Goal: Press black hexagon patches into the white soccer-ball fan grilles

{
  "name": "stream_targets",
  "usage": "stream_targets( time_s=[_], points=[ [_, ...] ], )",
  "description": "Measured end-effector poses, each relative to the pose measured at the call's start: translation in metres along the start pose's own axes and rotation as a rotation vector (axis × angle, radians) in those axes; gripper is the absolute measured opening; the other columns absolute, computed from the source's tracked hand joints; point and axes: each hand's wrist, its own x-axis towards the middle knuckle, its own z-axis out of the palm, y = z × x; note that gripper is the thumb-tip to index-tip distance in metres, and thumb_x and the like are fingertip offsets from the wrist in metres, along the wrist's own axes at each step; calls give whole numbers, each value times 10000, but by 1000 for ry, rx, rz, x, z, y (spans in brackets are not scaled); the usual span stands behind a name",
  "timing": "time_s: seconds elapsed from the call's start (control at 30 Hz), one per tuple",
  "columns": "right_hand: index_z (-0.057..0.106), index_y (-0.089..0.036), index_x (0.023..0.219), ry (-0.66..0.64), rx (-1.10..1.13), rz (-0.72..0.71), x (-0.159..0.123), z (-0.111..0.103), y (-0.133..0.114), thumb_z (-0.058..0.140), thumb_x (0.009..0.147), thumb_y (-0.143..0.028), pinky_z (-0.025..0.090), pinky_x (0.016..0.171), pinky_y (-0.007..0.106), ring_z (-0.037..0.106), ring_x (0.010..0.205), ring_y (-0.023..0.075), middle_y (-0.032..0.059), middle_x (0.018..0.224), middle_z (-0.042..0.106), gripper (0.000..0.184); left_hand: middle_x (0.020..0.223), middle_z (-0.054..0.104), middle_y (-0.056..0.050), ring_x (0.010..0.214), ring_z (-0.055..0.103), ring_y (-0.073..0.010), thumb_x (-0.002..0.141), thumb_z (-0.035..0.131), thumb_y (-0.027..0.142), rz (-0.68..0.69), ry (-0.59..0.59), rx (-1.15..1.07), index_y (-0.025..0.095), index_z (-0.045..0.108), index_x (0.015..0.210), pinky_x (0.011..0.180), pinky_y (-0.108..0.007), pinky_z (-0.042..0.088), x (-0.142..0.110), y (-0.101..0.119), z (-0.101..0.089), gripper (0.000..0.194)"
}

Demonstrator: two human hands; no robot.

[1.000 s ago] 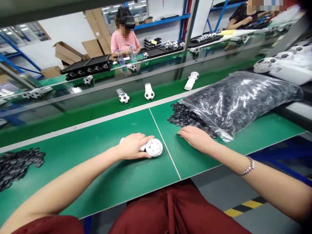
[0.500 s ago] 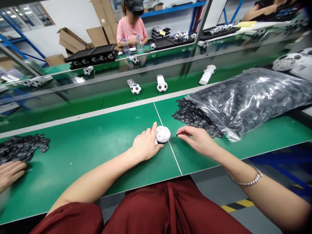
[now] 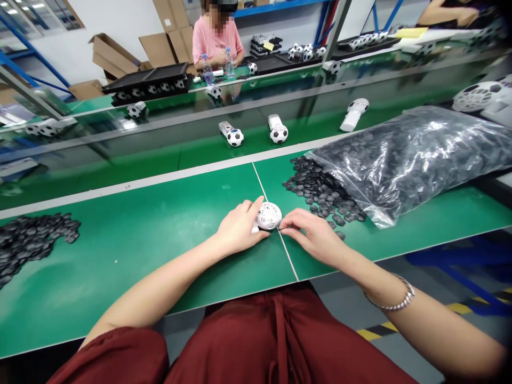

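Note:
A white round fan head [image 3: 269,215] with a perforated grille lies on the green table [image 3: 140,250], near the seam between two boards. My left hand [image 3: 239,230] is wrapped round its left side and handle. My right hand [image 3: 310,234] touches its right edge, fingertips pinched on a small dark piece that I can barely make out. Just right of my hands lies a loose heap of black pieces [image 3: 316,188], spilled from a clear plastic bag [image 3: 412,157] full of the same pieces.
A second heap of black pieces [image 3: 34,237] lies at the far left. Football-patterned fans [image 3: 235,136] [image 3: 278,132] and a white one [image 3: 355,111] ride the conveyor behind. A person in pink [image 3: 218,40] works across the line beside black trays [image 3: 146,84]. White fan parts [image 3: 480,96] sit far right.
My right hand left the black heap with a small piece and came to the fan's right edge. My left hand shifted the fan right, to the seam. A hand at far left is gone.

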Motion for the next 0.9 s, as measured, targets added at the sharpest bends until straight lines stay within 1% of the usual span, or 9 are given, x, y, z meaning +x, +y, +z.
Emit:
stream_targets(
  time_s=[0.1, 0.17, 0.33, 0.43, 0.53, 0.6, 0.7, 0.77, 0.9],
  points=[
    [599, -197, 825, 34, 27, -19, 5, 7, 0, 514, 859, -195, 452, 720, 297, 556, 786, 170, 36, 809, 602, 92, 1240, 455, -110, 1105, 486, -274, 731, 606, 441, 57, 29, -62, 174, 242, 1368, 912, -382, 426, 2, -1, 0, 781],
    [601, -192, 818, 49, 44, -13, 9, 12, 0, 533, 848, -182, 446, 715, 294, 549, 775, 167, 33, 798, 593, 76, 1242, 459, -101, 1081, 509, -266, 746, 590, 439, 63, 21, -104, 182, 283, 1354, 905, -385, 436, 3, -2, 0, 728],
    [593, -187, 813, 116, 17, -28, 13, 17, 1, 569, 820, -178, 441, 769, 330, 528, 842, 183, 44, 842, 538, 26, 1213, 484, -80, 1071, 521, -244, 745, 593, 443, 38, 14, -213, 197, 354, 1321, 902, -373, 445, 4, -5, -2, 670],
    [564, -191, 800, 161, 5, -12, 12, 19, 2, 578, 808, -190, 435, 831, 380, 514, 925, 203, 57, 902, 521, 16, 1193, 496, -71, 1069, 518, -230, 744, 597, 438, 45, 26, -256, 208, 372, 1310, 903, -365, 441, 4, -6, -2, 651],
    [521, -198, 850, 168, 55, 55, 12, 21, 5, 602, 782, -227, 450, 852, 417, 467, 1086, 245, 96, 1108, 506, 109, 1166, 509, -66, 1050, 523, -223, 722, 623, 428, 54, 36, -287, 213, 405, 1285, 892, -360, 443, 6, -8, -2, 641],
    [483, -203, 921, 139, 156, 113, 12, 22, 8, 605, 776, -238, 484, 829, 399, 472, 1113, 241, 106, 1193, 491, 193, 1147, 516, -62, 1028, 532, -220, 702, 643, 414, 51, 39, -314, 219, 426, 1265, 875, -356, 452, 7, -9, -1, 634],
    [445, -205, 1049, 104, 281, 150, 13, 21, 10, 593, 779, -231, 511, 823, 376, 528, 1059, 211, 94, 1155, 532, 309, 1127, 521, -57, 993, 546, -218, 677, 665, 394, 41, 47, -350, 230, 449, 1236, 847, -360, 465, 9, -9, 1, 621],
    [439, -205, 1105, 100, 290, 149, 13, 21, 9, 593, 775, -231, 521, 817, 376, 533, 1052, 212, 88, 1126, 547, 365, 1119, 521, -54, 989, 546, -222, 667, 672, 389, 36, 58, -361, 237, 458, 1223, 838, -365, 468, 9, -10, 2, 615],
    [456, -204, 1110, 104, 257, 145, 14, 24, 4, 575, 783, -231, 541, 770, 363, 535, 1039, 219, 86, 1111, 557, 349, 1090, 525, -47, 967, 547, -219, 676, 664, 392, 25, 70, -345, 245, 466, 1213, 830, -366, 469, 9, -8, 3, 591]
  ],
)
